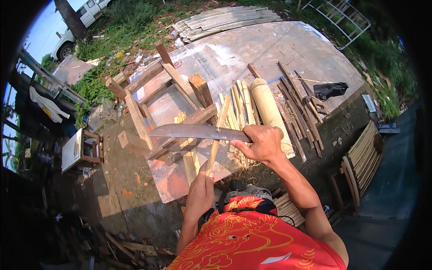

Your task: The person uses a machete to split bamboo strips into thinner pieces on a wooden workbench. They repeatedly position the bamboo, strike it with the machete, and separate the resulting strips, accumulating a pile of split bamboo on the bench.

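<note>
My right hand (263, 143) is closed round the handle of a machete (193, 132), whose long dark blade points to the left. The blade lies across a narrow bamboo strip (213, 155), and its edge meets the strip at about the middle. My left hand (201, 191) grips the strip's lower end, and the strip slants up and away to the right. Beyond the blade, several split bamboo strips (243, 101) lie side by side. Beside them on the right rests a thick whole bamboo pole (268, 110). More pale strips (189, 157) lie under the blade on the left.
An upturned wooden frame with legs (135, 112) stands at the left. Dark wooden sticks (299, 112), a handsaw (317, 105) and a black bag (330, 90) lie to the right. A slatted bamboo seat (364, 157) stands at far right, a small white-topped stool (73, 150) at far left.
</note>
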`<state>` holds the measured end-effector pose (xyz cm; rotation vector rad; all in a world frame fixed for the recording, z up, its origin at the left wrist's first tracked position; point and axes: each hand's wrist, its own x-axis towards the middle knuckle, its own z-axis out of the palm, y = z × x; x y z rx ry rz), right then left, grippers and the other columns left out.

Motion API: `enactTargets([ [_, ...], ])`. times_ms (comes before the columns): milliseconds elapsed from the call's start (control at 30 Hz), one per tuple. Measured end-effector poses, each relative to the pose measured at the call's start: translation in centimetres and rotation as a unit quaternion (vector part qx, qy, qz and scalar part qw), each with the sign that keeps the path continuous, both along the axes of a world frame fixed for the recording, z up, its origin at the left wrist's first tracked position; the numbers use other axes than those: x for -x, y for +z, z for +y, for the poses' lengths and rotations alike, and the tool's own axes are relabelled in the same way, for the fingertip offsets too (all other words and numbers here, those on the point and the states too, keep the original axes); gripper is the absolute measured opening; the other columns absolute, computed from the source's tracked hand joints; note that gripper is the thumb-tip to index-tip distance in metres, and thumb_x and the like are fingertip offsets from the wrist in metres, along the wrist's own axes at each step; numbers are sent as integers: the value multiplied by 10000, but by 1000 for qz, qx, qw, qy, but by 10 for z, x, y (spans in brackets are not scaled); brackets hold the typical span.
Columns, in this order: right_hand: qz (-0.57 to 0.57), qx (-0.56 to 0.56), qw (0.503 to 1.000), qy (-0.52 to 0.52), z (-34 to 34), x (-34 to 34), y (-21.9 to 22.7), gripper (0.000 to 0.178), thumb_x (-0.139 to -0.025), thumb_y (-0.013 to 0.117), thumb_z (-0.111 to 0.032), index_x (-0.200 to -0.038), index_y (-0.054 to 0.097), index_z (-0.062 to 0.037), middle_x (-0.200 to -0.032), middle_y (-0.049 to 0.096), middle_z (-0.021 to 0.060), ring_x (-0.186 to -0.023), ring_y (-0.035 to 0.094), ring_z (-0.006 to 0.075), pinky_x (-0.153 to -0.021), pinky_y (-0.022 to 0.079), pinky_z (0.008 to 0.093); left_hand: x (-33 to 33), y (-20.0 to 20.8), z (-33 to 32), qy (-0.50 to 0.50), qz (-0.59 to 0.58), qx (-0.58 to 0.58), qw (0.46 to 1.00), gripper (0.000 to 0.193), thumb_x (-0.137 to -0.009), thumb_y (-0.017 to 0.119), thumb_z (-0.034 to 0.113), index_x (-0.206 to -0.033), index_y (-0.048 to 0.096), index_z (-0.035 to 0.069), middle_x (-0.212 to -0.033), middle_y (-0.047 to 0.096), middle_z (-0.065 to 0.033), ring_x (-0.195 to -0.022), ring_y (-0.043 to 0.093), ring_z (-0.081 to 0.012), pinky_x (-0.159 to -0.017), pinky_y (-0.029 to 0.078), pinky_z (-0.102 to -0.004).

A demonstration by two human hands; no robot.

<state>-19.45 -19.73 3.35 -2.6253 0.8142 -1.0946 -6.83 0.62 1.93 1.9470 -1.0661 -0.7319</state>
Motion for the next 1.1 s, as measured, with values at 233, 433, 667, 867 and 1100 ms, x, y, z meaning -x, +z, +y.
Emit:
enactTargets([
  [233,50,64,981,176,-12,7,6,564,-809,736,-581,-610,569,-81,-536,566,87,-464,596,293,-464,468,412,9,1,-8,-18,-38,54,998,417,-1055,467,149,-1415,424,-58,-938,621,-340,-835,644,-475,-711,479,-500],
  [433,66,3,986,151,-27,8,3,566,-784,759,-586,-614,576,-78,-539,574,94,-483,611,296,-460,467,409,8,7,-17,-31,-30,42,998,426,-1046,461,118,-1428,408,-62,-1044,625,-369,-948,627,-523,-782,499,-512],
  [667,29,-8,999,34,-37,14,10,527,-791,763,-526,-620,547,-76,-564,574,117,-505,598,331,-470,441,426,7,10,-26,-37,-24,42,998,422,-1044,451,114,-1426,413,-61,-1102,614,-385,-1021,605,-540,-808,495,-521],
  [867,40,57,997,15,-47,14,13,542,-791,761,-573,-622,580,-91,-533,572,84,-479,602,302,-476,472,410,2,9,-30,-47,-52,48,996,396,-1045,456,117,-1389,452,-79,-834,615,-294,-744,637,-430,-686,474,-452],
  [1100,87,27,993,73,-68,22,10,553,-800,739,-582,-636,588,-77,-574,603,112,-499,609,325,-482,467,430,0,1,-35,-63,-88,97,989,390,-1050,443,128,-1393,460,-57,-770,590,-264,-668,609,-392,-646,458,-446],
])
